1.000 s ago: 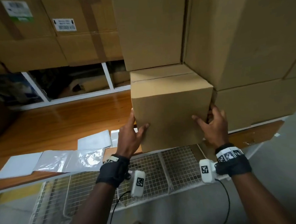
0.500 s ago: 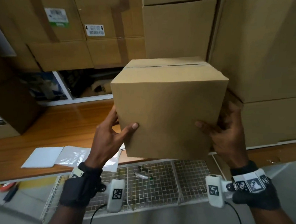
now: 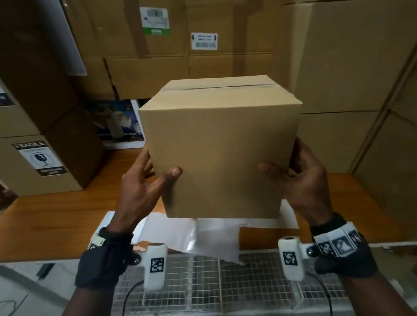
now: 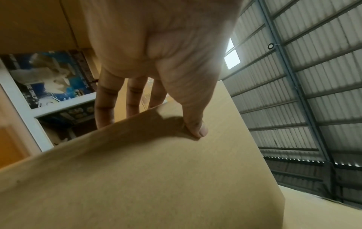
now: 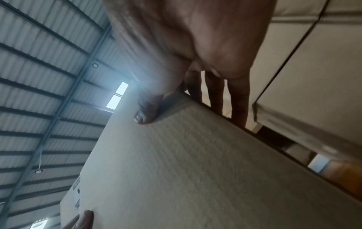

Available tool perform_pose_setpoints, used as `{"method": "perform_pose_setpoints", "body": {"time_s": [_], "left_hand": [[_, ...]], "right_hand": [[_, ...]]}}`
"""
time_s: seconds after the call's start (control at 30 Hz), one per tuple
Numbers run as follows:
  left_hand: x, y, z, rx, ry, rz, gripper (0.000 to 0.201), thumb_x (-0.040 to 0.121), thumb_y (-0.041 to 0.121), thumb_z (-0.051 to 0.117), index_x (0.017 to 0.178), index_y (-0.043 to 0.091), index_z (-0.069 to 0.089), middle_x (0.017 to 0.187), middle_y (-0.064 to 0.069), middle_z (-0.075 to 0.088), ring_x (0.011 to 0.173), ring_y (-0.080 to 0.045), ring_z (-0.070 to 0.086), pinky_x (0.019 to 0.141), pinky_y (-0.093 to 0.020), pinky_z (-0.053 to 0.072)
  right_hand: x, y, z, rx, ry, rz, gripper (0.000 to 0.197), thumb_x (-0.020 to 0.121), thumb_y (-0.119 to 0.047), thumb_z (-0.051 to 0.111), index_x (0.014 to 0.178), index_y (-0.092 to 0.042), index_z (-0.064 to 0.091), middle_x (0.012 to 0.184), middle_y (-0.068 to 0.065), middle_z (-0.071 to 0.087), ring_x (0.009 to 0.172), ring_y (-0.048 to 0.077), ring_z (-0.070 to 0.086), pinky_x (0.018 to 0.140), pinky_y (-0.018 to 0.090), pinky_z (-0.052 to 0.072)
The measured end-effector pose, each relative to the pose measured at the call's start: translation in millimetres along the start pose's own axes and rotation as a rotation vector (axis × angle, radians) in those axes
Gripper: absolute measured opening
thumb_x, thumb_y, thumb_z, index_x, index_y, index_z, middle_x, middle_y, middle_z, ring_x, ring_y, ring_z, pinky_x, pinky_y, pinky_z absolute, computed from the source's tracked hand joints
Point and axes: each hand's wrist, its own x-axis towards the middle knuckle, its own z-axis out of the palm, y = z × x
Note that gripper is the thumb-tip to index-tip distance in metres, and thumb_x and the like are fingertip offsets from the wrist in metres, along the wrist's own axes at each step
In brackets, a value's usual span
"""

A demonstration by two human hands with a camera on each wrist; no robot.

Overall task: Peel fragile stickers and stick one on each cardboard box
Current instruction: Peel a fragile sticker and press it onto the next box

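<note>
Head view is showing a plain cardboard box [image 3: 223, 154] being held in the air above the wooden table [image 3: 61, 221], near picture centre. At eight o'clock of the box, the left hand [image 3: 141, 192] is grasping its left side, thumb lying on the front face. At four o'clock, the right hand [image 3: 305, 184] is grasping the right side likewise. Below the box, glossy sticker sheets [image 3: 207, 240] are lying on the table. At nine o'clock, a stacked carton is wearing a fragile sticker [image 3: 41, 158].
</note>
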Motion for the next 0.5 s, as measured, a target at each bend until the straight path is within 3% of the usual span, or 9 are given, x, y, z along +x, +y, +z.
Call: {"method": "perform_pose_setpoints", "body": {"time_s": [0.1, 0.17, 0.27, 0.4, 0.5], "left_hand": [[20, -39, -42, 0.011, 0.021, 0.001, 0.082, 0.08, 0.056, 0.076, 0.151, 0.038, 0.04, 0.129, 0.035, 0.059, 0.117, 0.014, 0.056, 0.088, -0.009, 0.052], [31, -66, -63, 0.001, 0.013, -0.03, 0.078, 0.086, 0.044, 0.079, 0.153, 0.035, 0.04, 0.133, 0.027, 0.06, 0.121, 0.007, 0.057, 0.093, -0.018, 0.055], [48, -100, -81, 0.022, 0.019, -0.054, 0.075, 0.088, 0.035, 0.076, 0.154, 0.035, 0.039, 0.134, 0.027, 0.059, 0.124, 0.004, 0.056, 0.098, -0.032, 0.055], [69, -144, -93, 0.022, 0.021, -0.091, 0.072, 0.09, 0.036, 0.077, 0.151, 0.042, 0.04, 0.139, 0.013, 0.06, 0.126, -0.011, 0.059, 0.102, -0.044, 0.055], [77, -165, -88, 0.018, 0.049, -0.106, 0.069, 0.091, 0.032, 0.076, 0.147, 0.046, 0.04, 0.135, 0.012, 0.061, 0.122, -0.01, 0.061, 0.101, -0.042, 0.055]], "right_hand": [[14, 18, 58, -0.012, -0.023, 0.049, 0.072, 0.078, -0.033, 0.081, 0.142, -0.015, 0.054, 0.127, -0.008, 0.068, 0.119, 0.007, 0.064, 0.097, 0.038, 0.057], [23, 32, 93, -0.014, -0.054, 0.082, 0.069, 0.078, -0.032, 0.081, 0.14, -0.015, 0.055, 0.126, -0.008, 0.068, 0.118, 0.005, 0.064, 0.098, 0.039, 0.056], [33, 51, 131, -0.04, -0.084, 0.159, 0.064, 0.077, -0.037, 0.08, 0.135, -0.026, 0.054, 0.122, -0.015, 0.066, 0.115, 0.001, 0.063, 0.098, 0.036, 0.056], [47, 81, 168, -0.162, -0.093, 0.228, 0.075, 0.069, -0.06, 0.08, 0.131, -0.027, 0.055, 0.125, -0.005, 0.067, 0.115, 0.014, 0.064, 0.096, 0.045, 0.056], [55, 97, 185, -0.217, -0.105, 0.285, 0.059, 0.077, -0.044, 0.081, 0.126, -0.025, 0.055, 0.125, 0.003, 0.067, 0.109, 0.015, 0.063, 0.093, 0.041, 0.056]]}}
